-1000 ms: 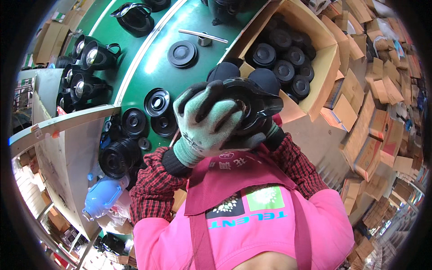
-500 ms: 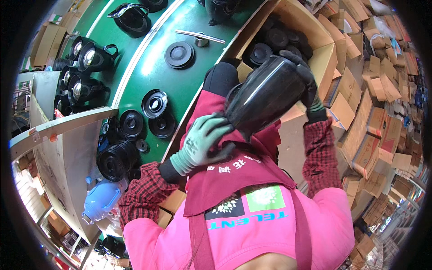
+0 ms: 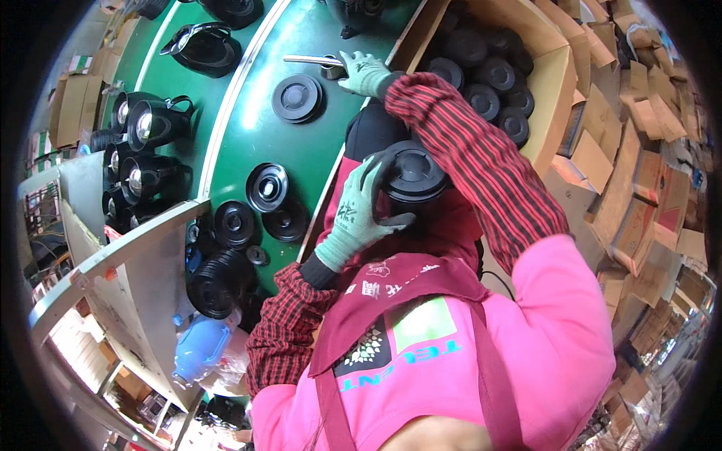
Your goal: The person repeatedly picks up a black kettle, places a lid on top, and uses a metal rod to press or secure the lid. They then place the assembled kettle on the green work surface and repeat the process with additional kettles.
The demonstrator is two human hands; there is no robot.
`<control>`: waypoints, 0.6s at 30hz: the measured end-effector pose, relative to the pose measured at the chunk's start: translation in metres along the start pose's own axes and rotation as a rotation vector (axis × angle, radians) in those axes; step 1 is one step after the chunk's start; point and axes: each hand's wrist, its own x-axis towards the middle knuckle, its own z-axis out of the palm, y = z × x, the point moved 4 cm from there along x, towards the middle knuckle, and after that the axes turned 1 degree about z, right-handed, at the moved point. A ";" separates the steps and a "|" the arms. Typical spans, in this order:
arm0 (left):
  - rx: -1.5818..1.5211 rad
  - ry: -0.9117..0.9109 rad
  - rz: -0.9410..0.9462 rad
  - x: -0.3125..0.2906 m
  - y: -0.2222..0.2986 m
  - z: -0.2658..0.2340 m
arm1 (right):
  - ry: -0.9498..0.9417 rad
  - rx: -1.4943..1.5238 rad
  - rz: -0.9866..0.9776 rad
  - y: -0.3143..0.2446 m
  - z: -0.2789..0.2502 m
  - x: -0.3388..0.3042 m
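Black lids (image 3: 481, 75) are packed in the cardboard box (image 3: 560, 83) at one o'clock; a black pot (image 3: 414, 177) is clamped by left hand (image 3: 357, 218) fingers, right hand (image 3: 365, 73) fingers spread over a metal tool (image 3: 312, 60) on the green counter (image 3: 316, 143).

A long green desk (image 3: 248, 128) runs through the middle, with a pale stripe along it. On the right, lots of brown cardboard boxes (image 3: 639, 173) are piled up high. On the left stands a grey metal shelf (image 3: 113, 263), with a blue jug (image 3: 199, 349) near it.
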 end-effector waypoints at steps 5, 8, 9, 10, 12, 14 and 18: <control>0.274 0.376 -0.014 0.039 0.012 -0.078 | 0.027 0.361 -0.222 0.014 -0.041 -0.059; 0.516 0.305 0.045 0.085 0.032 -0.087 | -0.237 0.700 -0.259 0.048 -0.083 -0.142; 0.535 0.194 0.037 0.098 0.039 -0.077 | -0.160 0.739 -0.410 0.053 -0.094 -0.163; 0.524 0.024 -0.052 0.103 0.033 -0.061 | -0.190 0.732 -0.412 0.053 -0.098 -0.180; 0.464 -0.434 -0.382 0.119 0.042 -0.035 | -0.079 0.447 -0.434 0.055 -0.108 -0.200; 0.567 -0.405 -0.307 0.116 0.050 -0.017 | 0.108 0.331 -0.531 0.061 -0.099 -0.198; 0.879 -0.188 -0.347 0.099 0.073 0.007 | 0.313 0.353 -0.548 0.041 -0.079 -0.197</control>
